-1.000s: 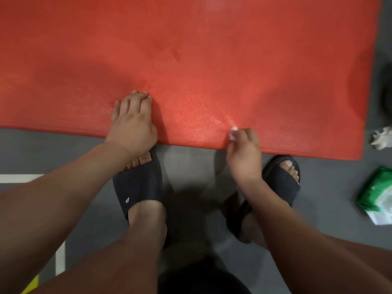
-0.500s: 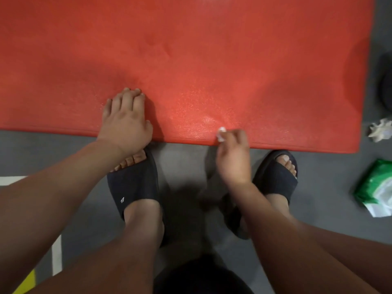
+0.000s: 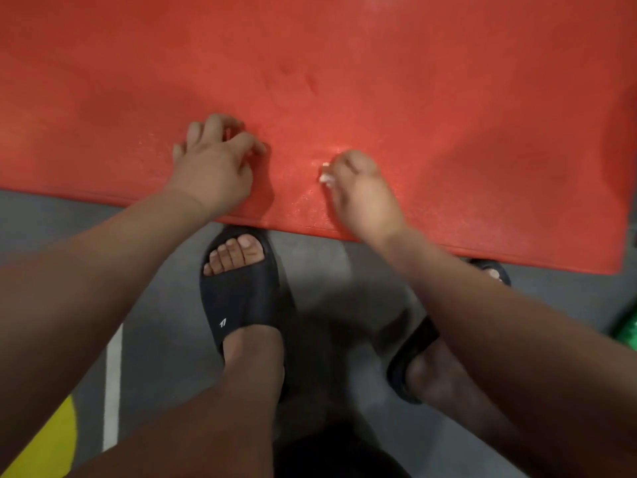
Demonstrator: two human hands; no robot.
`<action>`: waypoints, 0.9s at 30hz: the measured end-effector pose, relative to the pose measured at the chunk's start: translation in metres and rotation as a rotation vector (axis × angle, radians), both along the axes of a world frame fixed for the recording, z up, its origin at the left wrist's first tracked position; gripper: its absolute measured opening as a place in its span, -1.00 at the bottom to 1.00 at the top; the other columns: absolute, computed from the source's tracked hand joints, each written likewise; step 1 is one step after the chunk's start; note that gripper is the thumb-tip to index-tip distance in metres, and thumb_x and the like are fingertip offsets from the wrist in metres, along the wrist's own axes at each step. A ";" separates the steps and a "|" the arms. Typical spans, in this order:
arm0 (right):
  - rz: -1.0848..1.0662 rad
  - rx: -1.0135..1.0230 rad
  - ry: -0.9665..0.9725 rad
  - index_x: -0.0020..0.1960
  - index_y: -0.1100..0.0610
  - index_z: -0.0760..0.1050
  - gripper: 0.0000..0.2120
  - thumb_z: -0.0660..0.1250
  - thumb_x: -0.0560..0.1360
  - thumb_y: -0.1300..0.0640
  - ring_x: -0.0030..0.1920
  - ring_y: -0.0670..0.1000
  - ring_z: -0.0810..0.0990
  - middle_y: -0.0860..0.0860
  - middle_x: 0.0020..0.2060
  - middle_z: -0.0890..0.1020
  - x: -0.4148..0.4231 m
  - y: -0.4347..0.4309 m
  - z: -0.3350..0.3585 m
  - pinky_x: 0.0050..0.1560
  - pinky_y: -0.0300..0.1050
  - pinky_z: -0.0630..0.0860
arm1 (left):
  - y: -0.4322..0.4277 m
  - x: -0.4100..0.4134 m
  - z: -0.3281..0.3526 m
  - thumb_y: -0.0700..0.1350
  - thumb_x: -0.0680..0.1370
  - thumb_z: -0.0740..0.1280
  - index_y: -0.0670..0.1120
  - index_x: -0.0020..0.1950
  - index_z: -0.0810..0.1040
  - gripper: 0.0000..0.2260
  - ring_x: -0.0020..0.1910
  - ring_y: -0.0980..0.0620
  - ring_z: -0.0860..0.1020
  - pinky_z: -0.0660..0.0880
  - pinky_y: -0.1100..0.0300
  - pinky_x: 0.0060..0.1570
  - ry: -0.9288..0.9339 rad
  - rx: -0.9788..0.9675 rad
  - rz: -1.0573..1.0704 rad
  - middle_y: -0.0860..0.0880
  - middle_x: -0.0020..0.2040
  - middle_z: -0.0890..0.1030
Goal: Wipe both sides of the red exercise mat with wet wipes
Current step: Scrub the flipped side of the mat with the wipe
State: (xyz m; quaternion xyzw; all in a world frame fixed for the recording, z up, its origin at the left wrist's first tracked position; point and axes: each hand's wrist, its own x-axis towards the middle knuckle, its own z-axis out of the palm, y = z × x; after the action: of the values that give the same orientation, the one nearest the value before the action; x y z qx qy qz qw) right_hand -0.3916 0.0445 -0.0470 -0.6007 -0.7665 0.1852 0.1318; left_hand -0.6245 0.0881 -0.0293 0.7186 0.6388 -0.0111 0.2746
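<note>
arms outstretched, left hand (image 3: 211, 171) curled, right hand (image 3: 362, 193) pinching wipe (image 3: 325, 176)

The red mat (image 3: 413, 81) lies on the grey floor (image 3: 327, 270). The left hand (image 3: 213, 170) rests on it near the edge, fingers bent, tips down. Just beside it, the right hand (image 3: 362, 194) pinches a small white wipe (image 3: 325, 175) against the mat. Black slides (image 3: 241, 298) stand below the edge; a green pack (image 3: 625, 329) shows at far right.
</note>
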 end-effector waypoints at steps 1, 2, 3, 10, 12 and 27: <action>-0.069 0.026 -0.011 0.00 0.25 0.57 -0.75 0.16 0.57 0.14 -0.07 0.28 0.54 0.23 -0.08 0.55 0.011 0.018 -0.003 -0.02 0.14 0.54 | 0.001 0.001 -0.001 -0.13 0.58 0.30 0.13 0.26 0.57 -0.70 0.43 -0.20 0.24 0.20 -0.21 0.36 0.004 0.011 -0.006 -0.06 0.45 0.33; -0.172 0.048 -0.016 0.00 0.23 0.57 -0.71 0.12 0.55 0.12 -0.06 0.29 0.54 0.23 -0.08 0.56 0.021 0.034 -0.005 0.01 0.16 0.53 | 0.001 0.001 -0.001 -0.11 0.57 0.31 0.13 0.27 0.56 -0.71 0.45 -0.20 0.23 0.18 -0.21 0.38 0.007 0.023 -0.009 -0.06 0.45 0.33; -0.283 0.063 -0.015 0.04 0.22 0.57 -0.70 0.11 0.53 0.13 -0.05 0.30 0.55 0.24 -0.06 0.56 0.028 0.049 -0.007 0.03 0.16 0.52 | 0.003 0.001 -0.002 -0.09 0.57 0.32 0.13 0.28 0.55 -0.71 0.47 -0.20 0.21 0.16 -0.22 0.40 0.007 0.029 -0.007 -0.07 0.46 0.32; -0.135 0.028 0.001 0.06 0.23 0.60 -0.77 0.21 0.50 0.28 -0.04 0.28 0.55 0.21 -0.06 0.56 -0.003 0.030 -0.006 0.03 0.08 0.52 | 0.017 -0.004 -0.010 -0.01 0.51 0.36 0.05 0.45 0.41 -0.51 0.52 -0.19 0.18 0.11 -0.25 0.48 0.035 0.065 0.063 -0.10 0.51 0.29; 0.106 0.016 0.032 0.08 0.23 0.60 -0.80 0.25 0.54 0.27 -0.02 0.25 0.56 0.18 -0.04 0.57 0.001 0.021 -0.004 0.04 0.06 0.52 | 0.022 -0.004 -0.013 -0.02 0.52 0.33 0.05 0.45 0.41 -0.52 0.52 -0.21 0.19 0.11 -0.25 0.49 0.034 0.094 0.079 -0.11 0.51 0.30; 0.300 0.012 0.065 0.08 0.25 0.62 -0.81 0.25 0.59 0.22 -0.03 0.22 0.57 0.17 -0.03 0.59 -0.007 0.061 -0.003 0.02 0.05 0.54 | 0.065 -0.003 -0.028 -0.02 0.55 0.25 -0.04 0.50 0.36 -0.50 0.55 -0.23 0.19 0.05 -0.31 0.52 0.018 0.217 0.091 -0.13 0.52 0.32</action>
State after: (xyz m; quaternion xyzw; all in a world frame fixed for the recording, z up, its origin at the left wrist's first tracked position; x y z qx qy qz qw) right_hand -0.3991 0.1051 -0.0504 -0.4724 -0.8439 0.2177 0.1310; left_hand -0.6272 0.1532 -0.0574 0.7144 0.6705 0.0643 0.1896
